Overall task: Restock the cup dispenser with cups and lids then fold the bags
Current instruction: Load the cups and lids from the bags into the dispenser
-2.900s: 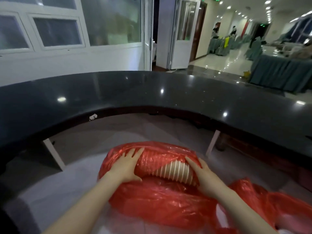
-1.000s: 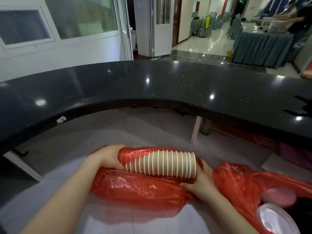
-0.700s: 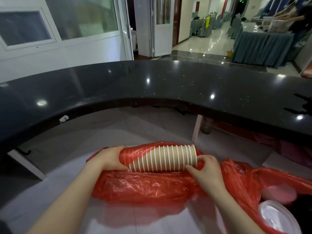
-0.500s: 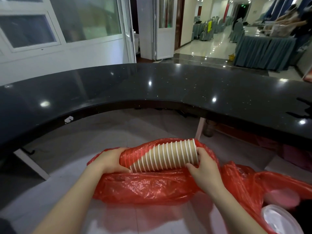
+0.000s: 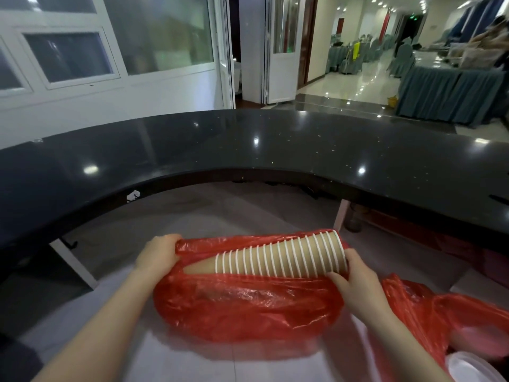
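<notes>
A long sleeve of nested brown paper cups (image 5: 281, 260) with white rims lies sideways, almost wholly out of a red plastic bag (image 5: 248, 307) on the grey floor. My right hand (image 5: 358, 279) grips the wide open end of the stack at the right. My left hand (image 5: 158, 255) pinches the bag's edge at the left, beside the narrow end of the stack. A second red bag (image 5: 446, 315) lies to the right, with white plastic lids (image 5: 468, 368) showing at the bottom right corner.
A curved black stone counter (image 5: 248, 150) arcs above and beyond the bags, on white legs (image 5: 340, 216). Behind it are a white windowed wall, a doorway and a hall with cloth-covered tables (image 5: 449, 89).
The cup stack has slid rightward and further out of the red bag, its narrow end now bare. My left hand holds the bag back. The camera has tilted up slightly.
</notes>
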Action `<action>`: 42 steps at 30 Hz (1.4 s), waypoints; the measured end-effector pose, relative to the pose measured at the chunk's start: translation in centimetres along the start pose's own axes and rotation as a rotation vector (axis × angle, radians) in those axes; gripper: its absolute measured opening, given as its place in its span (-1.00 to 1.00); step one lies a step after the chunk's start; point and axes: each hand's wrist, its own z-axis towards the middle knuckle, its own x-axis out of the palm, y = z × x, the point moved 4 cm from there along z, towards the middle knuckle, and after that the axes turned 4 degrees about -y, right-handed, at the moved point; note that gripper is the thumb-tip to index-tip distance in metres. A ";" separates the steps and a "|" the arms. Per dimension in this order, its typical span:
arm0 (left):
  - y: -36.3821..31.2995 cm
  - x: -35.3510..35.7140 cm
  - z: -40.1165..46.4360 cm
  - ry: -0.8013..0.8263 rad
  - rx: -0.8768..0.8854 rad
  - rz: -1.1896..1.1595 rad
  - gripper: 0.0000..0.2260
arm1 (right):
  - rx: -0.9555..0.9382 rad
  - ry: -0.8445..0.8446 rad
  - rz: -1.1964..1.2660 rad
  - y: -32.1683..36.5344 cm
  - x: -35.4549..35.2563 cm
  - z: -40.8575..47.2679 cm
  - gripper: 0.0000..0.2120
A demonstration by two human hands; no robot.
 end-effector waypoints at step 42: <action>-2.9 3.0 -7.1 -0.006 0.191 -0.080 -0.16 | 0.257 0.207 1.106 1.6 1.4 0.6 -0.38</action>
